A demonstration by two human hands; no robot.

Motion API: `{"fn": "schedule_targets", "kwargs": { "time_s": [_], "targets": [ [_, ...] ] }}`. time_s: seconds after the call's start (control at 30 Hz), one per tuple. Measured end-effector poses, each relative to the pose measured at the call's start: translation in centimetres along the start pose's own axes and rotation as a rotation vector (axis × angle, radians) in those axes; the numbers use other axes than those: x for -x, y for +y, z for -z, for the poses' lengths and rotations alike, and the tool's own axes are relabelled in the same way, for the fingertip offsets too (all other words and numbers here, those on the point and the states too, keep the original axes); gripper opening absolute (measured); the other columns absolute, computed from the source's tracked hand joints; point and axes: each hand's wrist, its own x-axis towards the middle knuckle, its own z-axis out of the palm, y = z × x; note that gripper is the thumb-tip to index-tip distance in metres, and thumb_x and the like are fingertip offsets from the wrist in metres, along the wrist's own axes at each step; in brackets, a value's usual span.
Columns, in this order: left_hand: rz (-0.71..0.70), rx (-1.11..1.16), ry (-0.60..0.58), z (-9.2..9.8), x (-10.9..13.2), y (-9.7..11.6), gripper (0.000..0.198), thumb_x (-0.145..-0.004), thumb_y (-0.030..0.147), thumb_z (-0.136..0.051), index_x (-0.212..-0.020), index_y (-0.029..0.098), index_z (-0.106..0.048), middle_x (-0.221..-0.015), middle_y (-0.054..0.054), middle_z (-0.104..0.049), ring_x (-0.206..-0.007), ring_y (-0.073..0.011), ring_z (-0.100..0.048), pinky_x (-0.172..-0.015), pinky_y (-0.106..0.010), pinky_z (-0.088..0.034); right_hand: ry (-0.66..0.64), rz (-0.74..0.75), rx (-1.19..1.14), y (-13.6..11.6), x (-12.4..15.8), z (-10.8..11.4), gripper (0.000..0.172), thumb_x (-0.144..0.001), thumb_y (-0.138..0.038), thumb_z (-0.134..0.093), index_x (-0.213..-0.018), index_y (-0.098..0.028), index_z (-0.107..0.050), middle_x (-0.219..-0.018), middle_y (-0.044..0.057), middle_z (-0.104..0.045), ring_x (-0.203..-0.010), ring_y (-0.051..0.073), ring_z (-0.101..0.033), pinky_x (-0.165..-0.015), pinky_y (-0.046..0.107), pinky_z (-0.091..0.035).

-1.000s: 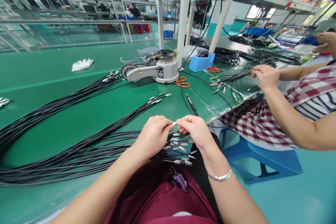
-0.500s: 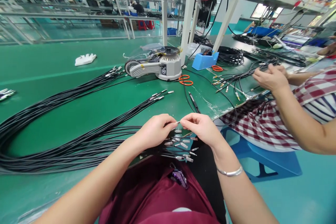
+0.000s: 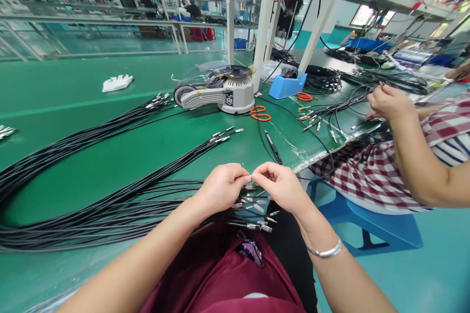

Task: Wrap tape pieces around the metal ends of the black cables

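My left hand (image 3: 221,189) and my right hand (image 3: 281,186) meet over the near edge of the green table (image 3: 73,98). Both pinch the metal tip of one black cable (image 3: 251,176) between thumb and fingers. Under my hands several more metal-tipped cable ends (image 3: 259,210) fan out past the table edge. They belong to a thick bundle of black cables (image 3: 91,215) that runs left across the table. A silver bracelet (image 3: 325,252) circles my right wrist.
A grey tape dispenser (image 3: 220,93), orange scissors (image 3: 259,113) and a blue holder (image 3: 286,85) sit further back. A second cable bundle (image 3: 91,132) lies to the left, a white glove (image 3: 116,83) beyond. A person in a checked top (image 3: 433,146) handles cables at right.
My hands have closed in on each other slightly and sit a little lower. The neighbour's hand has lifted and shifted right along the cables.
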Motion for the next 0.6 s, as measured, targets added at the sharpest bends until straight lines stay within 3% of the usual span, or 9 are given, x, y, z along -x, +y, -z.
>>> {"fn": "schedule_targets", "kwargs": {
  "time_s": [0.1,0.2,0.27,0.4,0.5,0.6],
  "targets": [
    [-0.026,-0.044,-0.038,0.0,0.3,0.3,0.020,-0.083,0.019,-0.051,-0.076,0.017,-0.069,-0.070,-0.002,-0.065,-0.068,-0.0139,-0.059,-0.064,-0.023,-0.042,-0.052,-0.050,-0.003,0.3,0.4,-0.1,0.015,-0.080,-0.030,-0.057,-0.074,-0.017,-0.062,-0.068,0.000,-0.062,-0.065,0.014,-0.056,-0.061,0.025,-0.043],
    [-0.106,-0.054,-0.121,1.2,0.5,0.1,0.022,-0.087,0.025,-0.049,-0.083,0.019,-0.070,-0.078,-0.001,-0.069,-0.073,-0.0134,-0.061,-0.068,-0.022,-0.043,-0.094,-0.100,0.004,0.1,1.4,-0.1,0.016,-0.081,-0.032,-0.056,-0.074,-0.018,-0.061,-0.069,0.000,-0.061,-0.066,0.015,-0.055,-0.063,0.026,-0.043],
    [-0.114,-0.088,-0.052,2.5,0.4,-0.7,0.023,-0.089,0.029,-0.048,-0.088,0.022,-0.069,-0.086,0.000,-0.070,-0.080,-0.0134,-0.062,-0.075,-0.022,-0.044,-0.136,-0.109,0.048,-0.2,2.2,0.3,0.016,-0.082,-0.031,-0.056,-0.073,-0.019,-0.062,-0.070,0.000,-0.062,-0.067,0.015,-0.055,-0.063,0.026,-0.043],
    [0.055,-0.412,0.172,4.3,-0.6,-3.9,0.023,-0.089,0.024,-0.045,-0.088,0.020,-0.068,-0.090,-0.004,-0.067,-0.089,-0.0180,-0.060,-0.082,-0.029,-0.044,-0.334,-0.101,0.148,-0.3,2.5,2.2,0.022,-0.081,-0.033,-0.058,-0.065,-0.019,-0.064,-0.069,0.001,-0.065,-0.067,0.017,-0.058,-0.064,0.027,-0.044],
    [0.101,-0.527,0.219,3.9,-2.2,-6.2,0.022,-0.086,0.017,-0.046,-0.087,0.015,-0.067,-0.089,-0.011,-0.064,-0.090,-0.0234,-0.057,-0.081,-0.035,-0.044,-0.228,-0.131,0.065,0.0,1.3,3.5,0.034,-0.085,-0.042,-0.052,-0.065,-0.018,-0.063,-0.068,0.003,-0.065,-0.067,0.017,-0.060,-0.066,0.029,-0.046],
    [0.110,-0.560,0.280,3.1,-4.0,-7.3,0.020,-0.084,0.014,-0.047,-0.080,0.012,-0.066,-0.085,-0.014,-0.061,-0.087,-0.0258,-0.056,-0.077,-0.038,-0.044,-0.104,-0.151,-0.040,0.1,-0.3,3.3,0.036,-0.083,-0.047,-0.052,-0.069,-0.016,-0.064,-0.068,0.004,-0.065,-0.067,0.017,-0.061,-0.065,0.029,-0.047]
  ]
}}
